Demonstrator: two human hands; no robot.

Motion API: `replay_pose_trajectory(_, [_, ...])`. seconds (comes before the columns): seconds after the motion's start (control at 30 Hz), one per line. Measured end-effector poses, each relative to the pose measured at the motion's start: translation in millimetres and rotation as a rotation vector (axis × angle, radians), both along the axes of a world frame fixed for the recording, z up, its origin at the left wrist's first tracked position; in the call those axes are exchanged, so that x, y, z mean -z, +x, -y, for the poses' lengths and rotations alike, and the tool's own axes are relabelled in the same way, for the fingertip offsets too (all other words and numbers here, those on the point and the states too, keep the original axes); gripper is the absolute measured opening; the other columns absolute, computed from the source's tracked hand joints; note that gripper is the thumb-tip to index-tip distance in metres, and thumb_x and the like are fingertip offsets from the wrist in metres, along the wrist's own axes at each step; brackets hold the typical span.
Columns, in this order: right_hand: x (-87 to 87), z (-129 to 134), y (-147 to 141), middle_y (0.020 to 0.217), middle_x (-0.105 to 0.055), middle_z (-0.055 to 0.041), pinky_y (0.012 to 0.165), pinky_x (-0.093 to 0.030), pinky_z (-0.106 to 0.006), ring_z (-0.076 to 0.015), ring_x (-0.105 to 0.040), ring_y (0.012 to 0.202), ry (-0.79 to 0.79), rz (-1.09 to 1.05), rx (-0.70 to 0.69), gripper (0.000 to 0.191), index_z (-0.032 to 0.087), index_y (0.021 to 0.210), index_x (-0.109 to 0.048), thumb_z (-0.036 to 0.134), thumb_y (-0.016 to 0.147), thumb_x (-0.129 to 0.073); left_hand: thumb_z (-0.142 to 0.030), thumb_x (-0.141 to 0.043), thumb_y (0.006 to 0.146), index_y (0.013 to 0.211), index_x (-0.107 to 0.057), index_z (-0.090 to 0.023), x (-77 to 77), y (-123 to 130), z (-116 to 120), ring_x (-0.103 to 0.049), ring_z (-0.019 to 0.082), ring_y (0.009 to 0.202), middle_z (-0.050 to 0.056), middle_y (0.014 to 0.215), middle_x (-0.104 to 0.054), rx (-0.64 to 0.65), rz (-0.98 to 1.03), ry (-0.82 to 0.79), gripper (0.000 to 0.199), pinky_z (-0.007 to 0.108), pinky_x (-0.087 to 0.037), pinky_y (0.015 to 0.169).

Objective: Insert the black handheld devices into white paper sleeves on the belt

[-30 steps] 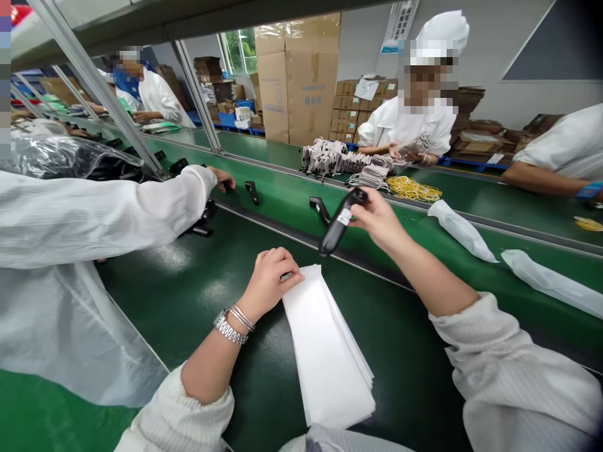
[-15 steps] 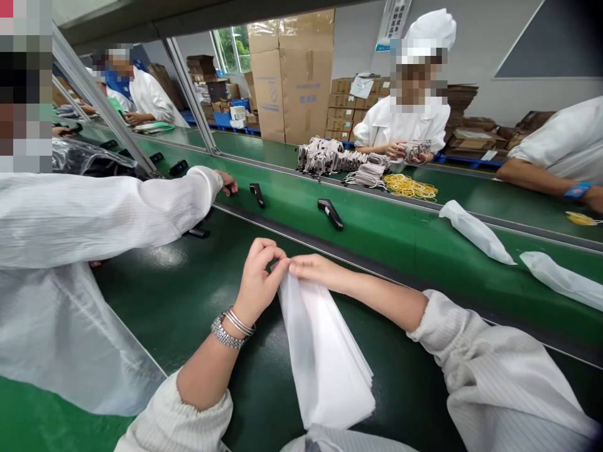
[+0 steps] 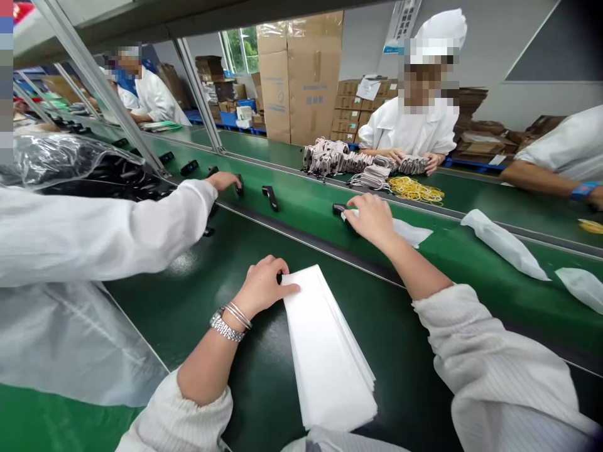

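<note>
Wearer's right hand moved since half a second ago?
Yes: forward and rightward. The right hand was at the white stack, short of the far edge of the table; now it is beyond that edge, at a black device.

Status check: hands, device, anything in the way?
Left hand: thumb on white stack, upper end. Right hand: at black device on green belt, grip unclear. No obstruction seen; white packet close by right hand.

A factory floor spreads around me: a green conveyor belt (image 3: 304, 207) bears black devices (image 3: 271, 198); metal posts (image 3: 201, 94) rise along it; workers in white (image 3: 409, 133) line its far side. Beyond the belt stand a tall carton (image 3: 311, 72) and stacked cardboard boxes (image 3: 345, 105).
</note>
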State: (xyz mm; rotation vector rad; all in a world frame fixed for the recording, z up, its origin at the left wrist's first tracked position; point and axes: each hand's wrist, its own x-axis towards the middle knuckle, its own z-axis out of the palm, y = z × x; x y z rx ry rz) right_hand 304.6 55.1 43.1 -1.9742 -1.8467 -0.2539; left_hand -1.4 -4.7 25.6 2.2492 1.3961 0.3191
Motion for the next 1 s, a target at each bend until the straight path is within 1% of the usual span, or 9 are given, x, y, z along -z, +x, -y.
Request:
replay_pose_trajectory(0.1, [33.9,-13.2,4.6,0.118,-0.059,-0.0171,0.087,-0.045,-0.045,-0.0343,-0.057,0.107,-0.189,0.029,0.056,0.042,0.019,0.125,-0.056,0.04,0.089,-0.051,-0.029,-0.058,0.087,0.079,-0.059,-0.02,3.7,4.9,-1.1,-0.057,0.02,0.087,0.001,0.088,-0.058,0.01,0.02,0.047,0.012,0.035,-0.037,0.083])
replay_pose_trajectory(0.23, [60.0,-26.4,13.5,0.125,-0.055,-0.0164,0.084,-0.048,-0.046,-0.0318,-0.06,0.104,-0.282,-0.209,0.094,0.05,0.023,0.139,-0.041,0.024,0.09,-0.045,-0.028,-0.044,0.096,0.076,-0.058,-0.019,7.0,9.7,-3.2,-0.057,0.02,0.087,0.001,0.082,-0.059,0.048,0.043,0.151,0.026,0.034,-0.035,0.079])
replay_pose_trajectory(0.33, [59.0,-30.6,9.3,0.113,-0.06,-0.0113,0.085,-0.051,-0.044,-0.0253,-0.064,0.095,-0.213,-0.732,0.014,0.057,0.022,0.14,-0.032,0.021,0.085,-0.047,-0.028,-0.042,0.097,0.076,-0.058,-0.019,6.2,11.2,-3.1,-0.057,0.019,0.084,0.001,0.081,-0.061,0.069,0.076,0.189,0.027,0.034,-0.035,0.08])
replay_pose_trajectory(0.43, [46.9,-22.4,-15.5,0.101,-0.06,-0.0012,0.083,-0.054,-0.041,-0.0193,-0.067,0.085,-0.153,-1.284,-0.242,0.078,0.029,0.142,-0.019,0.023,0.074,-0.059,-0.023,-0.044,0.095,0.083,-0.057,-0.02,4.3,11.6,-1.4,-0.056,0.016,0.074,-0.002,0.076,-0.061,0.092,0.16,0.211,0.018,0.034,-0.036,0.084])
replay_pose_trajectory(0.53, [32.0,-2.1,-50.1,0.1,-0.059,0.0042,0.083,-0.056,-0.041,-0.0169,-0.068,0.083,-0.179,-1.553,-0.47,0.095,0.041,0.14,-0.014,0.025,0.066,-0.071,-0.022,-0.05,0.093,0.083,-0.057,-0.021,2.2,11.2,0.4,-0.054,0.015,0.072,-0.003,0.074,-0.058,0.113,0.195,0.268,0.013,0.035,-0.036,0.088])
replay_pose_trajectory(0.67, [21.3,24.0,-82.1,0.108,-0.057,0.0024,0.08,-0.058,-0.04,-0.0175,-0.07,0.085,-0.225,-1.59,-0.597,0.099,0.044,0.14,-0.017,0.026,0.064,-0.078,-0.026,-0.061,0.089,0.077,-0.06,-0.02,-0.3,11.6,1.5,-0.057,0.018,0.085,0.0,0.083,-0.059,0.122,0.223,0.331,0.013,0.036,-0.037,0.09])
replay_pose_trajectory(0.8, [22.7,37.1,-95.2,0.114,-0.055,-0.001,0.075,-0.058,-0.036,-0.0174,-0.069,0.084,-0.274,-1.531,-0.639,0.095,0.041,0.14,-0.022,0.029,0.066,-0.079,-0.025,-0.064,0.087,0.079,-0.061,-0.02,-2.7,13.4,3.6,-0.057,0.017,0.088,0.001,0.088,-0.056,0.143,0.335,0.337,0.01,0.034,-0.04,0.088])
replay_pose_trajectory(0.9, [23.6,46.2,-102.8,0.114,-0.058,-0.0026,0.07,-0.055,-0.031,-0.0171,-0.066,0.087,-0.367,-1.422,-0.638,0.064,0.033,0.132,-0.04,0.035,0.076,-0.072,-0.025,-0.061,0.089,0.082,-0.061,-0.021,-4.5,13.3,7.4,-0.056,0.018,0.092,0.002,0.093,-0.055,0.133,0.432,0.334,0.008,0.033,-0.043,0.086])
replay_pose_trajectory(1.0, [23.8,58.1,-110.3,0.105,-0.063,-0.0033,0.079,-0.051,-0.032,-0.0174,-0.062,0.091,-0.456,-1.298,-0.705,0.03,0.022,0.106,-0.062,0.044,0.085,-0.062,-0.023,-0.058,0.09,0.082,-0.059,-0.02,-5.6,12.3,10.6,-0.055,0.018,0.091,0.003,0.093,-0.053,0.056,0.517,0.366,0.009,0.033,-0.044,0.084])
